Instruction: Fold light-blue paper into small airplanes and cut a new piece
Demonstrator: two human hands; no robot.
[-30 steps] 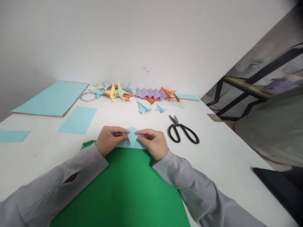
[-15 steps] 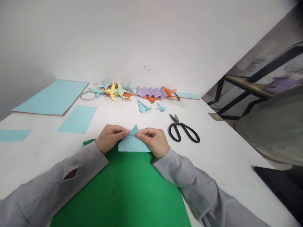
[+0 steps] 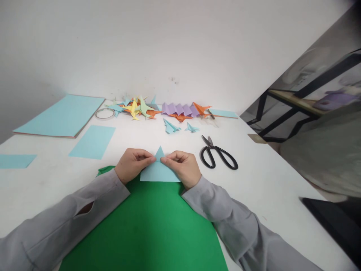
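A light blue paper with a pointed top and a straight lower edge lies over the far part of a green sheet. My left hand pinches the paper left of its point, thumb and fingertips pressed together. On the other side, my right hand pinches it too, its thumb close to the left one. Both hands partly cover the paper's sides. Black-handled scissors lie slightly open to the right of my right hand.
Folded colourful paper figures and a purple pleated strip line the wall. Two small blue folded pieces lie nearer. Blue sheets and a roll of tape are at left. A dark flat object sits at right.
The paper's point stands a little higher and more upright between my hands. My fingertips have shifted slightly; both hands still pinch the paper.
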